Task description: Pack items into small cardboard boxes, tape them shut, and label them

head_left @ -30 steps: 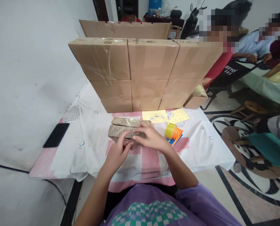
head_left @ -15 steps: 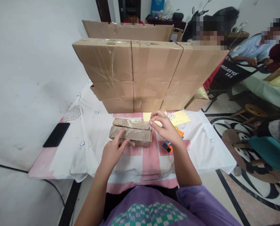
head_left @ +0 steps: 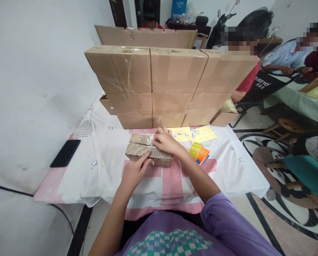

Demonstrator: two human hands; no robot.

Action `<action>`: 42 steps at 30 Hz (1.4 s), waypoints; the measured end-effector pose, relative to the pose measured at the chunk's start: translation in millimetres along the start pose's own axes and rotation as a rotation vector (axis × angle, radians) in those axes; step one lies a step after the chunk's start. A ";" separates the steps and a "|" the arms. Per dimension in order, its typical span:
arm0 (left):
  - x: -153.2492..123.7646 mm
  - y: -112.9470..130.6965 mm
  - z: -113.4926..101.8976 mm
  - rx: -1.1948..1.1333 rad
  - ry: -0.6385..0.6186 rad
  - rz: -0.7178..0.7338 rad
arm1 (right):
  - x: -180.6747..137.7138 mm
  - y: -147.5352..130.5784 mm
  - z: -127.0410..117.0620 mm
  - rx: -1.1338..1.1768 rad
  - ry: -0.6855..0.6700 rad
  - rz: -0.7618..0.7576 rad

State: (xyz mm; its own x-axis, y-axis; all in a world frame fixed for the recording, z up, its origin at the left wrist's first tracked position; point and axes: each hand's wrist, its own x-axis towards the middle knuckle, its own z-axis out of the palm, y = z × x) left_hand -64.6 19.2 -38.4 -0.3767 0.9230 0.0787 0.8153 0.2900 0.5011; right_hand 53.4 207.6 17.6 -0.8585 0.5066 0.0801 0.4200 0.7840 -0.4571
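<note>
A small brown cardboard box (head_left: 159,154) with dark printed lines lies on the cloth in front of me, its top flaps folded nearly together. Shiny clear tape (head_left: 149,139) runs over the seam. My left hand (head_left: 134,173) rests at the box's near edge, index finger stretched onto the flap and thumb apart from it. My right hand (head_left: 166,141) reaches over the top with bent fingers pinched at the tape; its fingertips partly hide what they grip. Right of the box stand a yellow ring (head_left: 195,150) and an orange piece (head_left: 203,154), possibly a tape dispenser.
Stacked cardboard boxes (head_left: 172,74) form a wall behind the work spot. A black phone (head_left: 65,153) and a white perforated object (head_left: 83,130) lie at left. Yellow sheets (head_left: 205,134) with small labels are at the back right. Other people sit beyond.
My right hand has moved left from the box's right end to the tape on top. My left hand has shifted slightly right. The yellow ring now shows clear of my arm.
</note>
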 end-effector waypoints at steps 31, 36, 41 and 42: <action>10.8 16.6 -10.0 -0.007 0.270 -0.132 | -17.4 12.2 7.4 0.084 0.105 0.032; 43.0 32.7 -24.2 0.076 0.081 -0.194 | -19.3 13.1 12.5 0.045 0.148 0.047; 60.6 34.2 -22.0 0.102 0.047 -0.161 | -20.9 13.1 14.4 0.023 0.190 0.052; 62.8 32.8 -21.7 0.098 0.041 -0.151 | -21.2 13.4 14.8 0.021 0.194 0.054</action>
State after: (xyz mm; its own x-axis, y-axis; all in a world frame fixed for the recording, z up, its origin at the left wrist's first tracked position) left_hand -71.1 81.2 1.7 -0.5139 0.8567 0.0448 0.7865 0.4496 0.4234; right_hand 72.9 202.1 -3.4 -0.7609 0.6093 0.2234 0.4561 0.7469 -0.4839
